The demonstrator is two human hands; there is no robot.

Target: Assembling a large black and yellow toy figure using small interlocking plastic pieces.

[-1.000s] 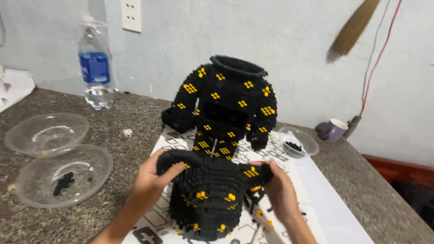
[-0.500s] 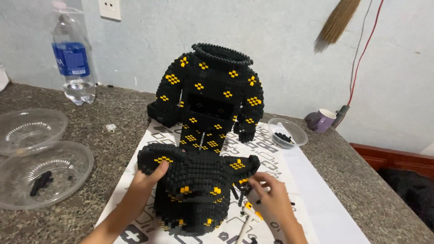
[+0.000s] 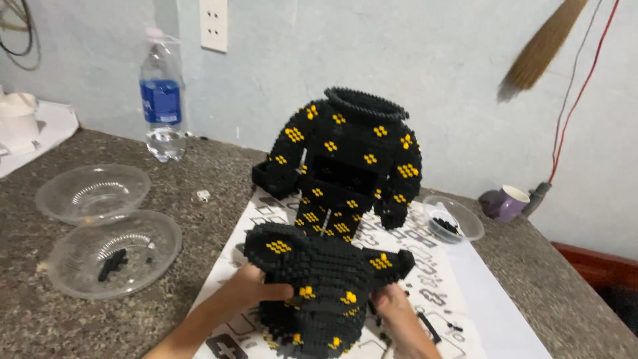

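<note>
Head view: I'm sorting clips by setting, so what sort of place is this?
Probably a home hobby spot: a speckled stone counter against a painted wall with a socket, a broom hanging there, and a purple mug.

A speckled grey-brown stone countertop (image 3: pixel 219 173) runs along a pale wall. On it lie a white printed sheet (image 3: pixel 445 279), two clear plastic bowls (image 3: pixel 93 193) at left, one holding small black pieces, a plastic water bottle (image 3: pixel 161 100), a small clear dish (image 3: pixel 455 218) and a purple cup (image 3: pixel 508 201) at right.
</note>
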